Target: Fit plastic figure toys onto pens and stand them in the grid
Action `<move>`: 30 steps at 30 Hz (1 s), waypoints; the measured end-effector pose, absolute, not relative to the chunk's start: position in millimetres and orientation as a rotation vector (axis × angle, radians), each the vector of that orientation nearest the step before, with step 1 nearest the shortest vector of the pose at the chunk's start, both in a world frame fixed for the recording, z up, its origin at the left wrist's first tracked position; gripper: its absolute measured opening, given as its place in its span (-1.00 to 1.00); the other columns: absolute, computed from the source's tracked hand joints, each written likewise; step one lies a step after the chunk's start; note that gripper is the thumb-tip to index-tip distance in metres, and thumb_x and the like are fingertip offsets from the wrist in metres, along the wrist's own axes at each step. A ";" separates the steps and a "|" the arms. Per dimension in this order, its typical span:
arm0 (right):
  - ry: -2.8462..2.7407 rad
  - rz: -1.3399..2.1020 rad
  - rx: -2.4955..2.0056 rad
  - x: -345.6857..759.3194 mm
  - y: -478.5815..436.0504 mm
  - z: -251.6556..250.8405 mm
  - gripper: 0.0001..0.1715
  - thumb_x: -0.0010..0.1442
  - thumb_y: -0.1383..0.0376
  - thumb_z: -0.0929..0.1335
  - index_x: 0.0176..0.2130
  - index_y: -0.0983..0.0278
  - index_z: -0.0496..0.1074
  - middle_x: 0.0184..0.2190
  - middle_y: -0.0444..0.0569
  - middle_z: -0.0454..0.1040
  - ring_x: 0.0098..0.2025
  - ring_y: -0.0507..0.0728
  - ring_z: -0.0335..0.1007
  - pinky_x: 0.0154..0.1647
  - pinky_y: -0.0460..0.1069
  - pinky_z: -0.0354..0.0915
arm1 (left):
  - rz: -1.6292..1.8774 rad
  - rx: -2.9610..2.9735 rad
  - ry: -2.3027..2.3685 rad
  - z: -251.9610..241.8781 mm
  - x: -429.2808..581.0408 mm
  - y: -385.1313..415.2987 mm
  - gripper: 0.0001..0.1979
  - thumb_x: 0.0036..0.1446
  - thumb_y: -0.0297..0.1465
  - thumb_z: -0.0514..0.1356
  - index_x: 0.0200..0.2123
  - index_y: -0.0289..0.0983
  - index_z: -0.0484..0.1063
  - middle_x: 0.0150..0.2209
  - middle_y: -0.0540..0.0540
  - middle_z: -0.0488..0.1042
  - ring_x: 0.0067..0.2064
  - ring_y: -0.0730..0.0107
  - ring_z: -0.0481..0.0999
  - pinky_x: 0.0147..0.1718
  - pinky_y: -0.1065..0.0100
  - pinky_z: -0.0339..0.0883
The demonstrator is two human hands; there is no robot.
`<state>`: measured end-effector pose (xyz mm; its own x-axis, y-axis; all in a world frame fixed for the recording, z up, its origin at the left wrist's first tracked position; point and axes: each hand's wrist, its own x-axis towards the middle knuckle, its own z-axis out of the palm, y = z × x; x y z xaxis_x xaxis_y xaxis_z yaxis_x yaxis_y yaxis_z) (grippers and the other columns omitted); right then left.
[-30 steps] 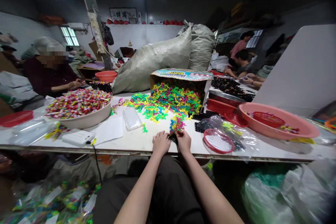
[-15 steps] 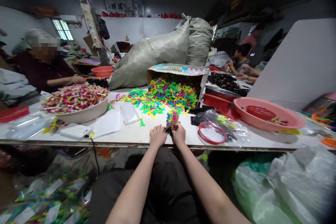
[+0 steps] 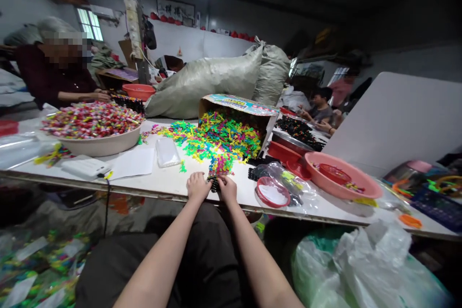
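My left hand [image 3: 198, 186] is at the table's front edge, its fingers closed on the left side of a small black perforated plastic rack [image 3: 214, 184]. On the rack's right side, my right hand [image 3: 228, 188] pinches it between thumb and fingers. Pink, blue and yellow plastic figures [image 3: 221, 163] stand in rows at the rack's far end, touching the loose heap behind. That heap of small colourful plastic figures [image 3: 231, 134] spills out of a printed cardboard box [image 3: 238, 101] lying on its side. One green figure [image 3: 182, 166] lies apart, left of my hands.
To the left are a basin [image 3: 97, 146] of wrapped pieces, a white power bank [image 3: 84, 166] with a cable, and clear bags [image 3: 167, 152]. On the right stand a red basket [image 3: 273, 192] and a pink basin [image 3: 342, 175]. Large sacks [image 3: 205, 84] lie behind; other people sit around.
The view has tilted and shifted, so the table now slopes down to the right. Both hands stay on the black rack at the table's edge.
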<state>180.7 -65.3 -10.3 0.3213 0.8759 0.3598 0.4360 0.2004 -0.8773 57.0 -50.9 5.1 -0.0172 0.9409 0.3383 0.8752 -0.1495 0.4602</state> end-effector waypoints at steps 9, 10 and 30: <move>-1.216 0.590 -1.297 190.5 -60.5 -15.2 -0.63 0.02 0.17 0.21 -0.24 0.34 0.38 -0.27 0.05 0.49 -0.31 0.12 0.44 -0.28 -0.01 0.33 | 0.998 1.843 2.081 16.1 62.1 -50.9 -0.82 0.01 -0.40 0.07 -0.25 -0.27 0.30 -0.20 -0.14 0.36 -0.09 0.17 0.26 -0.14 0.24 0.07; -1.166 0.561 -1.312 192.8 -60.1 -14.9 -0.61 0.03 0.17 0.19 -0.23 0.35 0.37 -0.24 0.08 0.47 -0.25 0.13 0.43 -0.25 -0.01 0.31 | 1.001 1.865 2.054 17.1 63.3 -51.6 -0.85 0.00 -0.43 0.07 -0.29 -0.26 0.31 -0.24 -0.11 0.37 -0.13 0.21 0.28 -0.18 0.27 0.09; -1.264 0.640 -1.437 192.2 -63.3 -6.1 -0.67 -0.07 0.27 0.27 -0.23 0.29 0.31 -0.37 -0.05 0.43 -0.43 0.03 0.38 -0.39 -0.09 0.29 | 1.111 1.855 1.836 1.3 64.1 -39.3 -0.86 0.03 -0.34 0.11 -0.34 -0.24 0.40 -0.35 -0.07 0.46 -0.19 0.26 0.33 -0.27 0.35 0.15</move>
<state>192.2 -63.3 -6.1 0.2935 0.9251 0.2410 0.3530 0.1294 -0.9266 64.1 -39.3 1.3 -0.1182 0.9446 0.3061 0.7091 -0.1355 0.6920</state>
